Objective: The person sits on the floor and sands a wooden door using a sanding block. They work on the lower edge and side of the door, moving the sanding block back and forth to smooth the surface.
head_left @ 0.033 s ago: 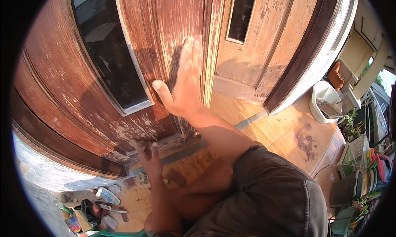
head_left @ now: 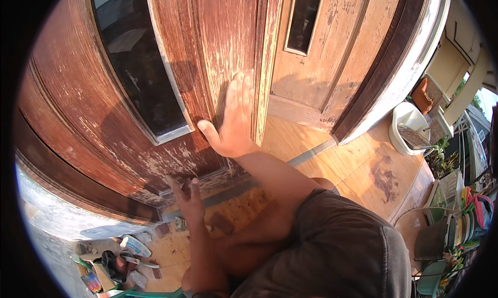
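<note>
My right hand (head_left: 234, 119) lies flat against the wooden door (head_left: 228, 25), fingers stretched out together and thumb spread to the left. Whether anything is under the palm is hidden. The reddish-brown finish around it is worn, with pale streaks of bare wood. Lower down, my left hand (head_left: 189, 199) hangs near the door's bottom edge, fingers apart and nothing visible in them. Left of my right hand is a tall dark glass pane (head_left: 140, 64) with a pale frame.
A second, paler door panel (head_left: 337, 49) stands to the right. On the tiled floor (head_left: 358, 168) are a white tub (head_left: 407, 134) and a dark stain (head_left: 384, 178). Bags and small items (head_left: 116, 264) lie at lower left. Pots and plants (head_left: 433, 241) line the right side.
My right hand has slid down the door by roughly half a hand's length, staying flat. My left hand has stayed where it was.
</note>
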A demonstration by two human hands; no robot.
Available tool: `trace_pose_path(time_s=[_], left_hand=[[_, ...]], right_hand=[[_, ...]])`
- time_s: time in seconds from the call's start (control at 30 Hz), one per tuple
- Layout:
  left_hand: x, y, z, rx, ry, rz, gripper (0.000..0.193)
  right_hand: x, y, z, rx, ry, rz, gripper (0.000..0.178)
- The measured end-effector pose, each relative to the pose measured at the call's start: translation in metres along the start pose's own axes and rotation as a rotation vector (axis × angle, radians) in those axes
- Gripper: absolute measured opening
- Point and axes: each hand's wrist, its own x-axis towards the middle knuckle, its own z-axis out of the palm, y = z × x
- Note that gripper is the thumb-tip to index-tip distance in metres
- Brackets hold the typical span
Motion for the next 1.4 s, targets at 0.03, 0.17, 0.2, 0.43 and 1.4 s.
trace_pose_path(time_s=[0.03, 0.17, 0.2, 0.43, 1.4], left_hand=[[0.0, 0.0, -0.001, -0.018, 0.001, 0.011, 0.089], [0.001, -0.002, -0.001, -0.076, 0.002, -0.019, 0.09], [0.004, -0.002, 0.001, -0.103, 0.009, -0.001, 0.09], [0.006, -0.011, 0.003, -0.047, -0.009, -0.014, 0.091], [0.007, -0.008, 0.002, 0.036, 0.022, 0.066, 0.092]], right_hand=[[-0.034, -0.002, 0.004, -0.065, 0.03, -0.037, 0.103], [-0.092, 0.0, 0.001, -0.031, -0.205, 0.008, 0.104], [-0.077, 0.004, 0.002, -0.001, -0.143, -0.016, 0.104], [0.058, 0.017, 0.011, 0.034, 0.119, -0.091, 0.1], [0.035, 0.013, 0.003, -0.123, 0.072, -0.179, 0.101]])
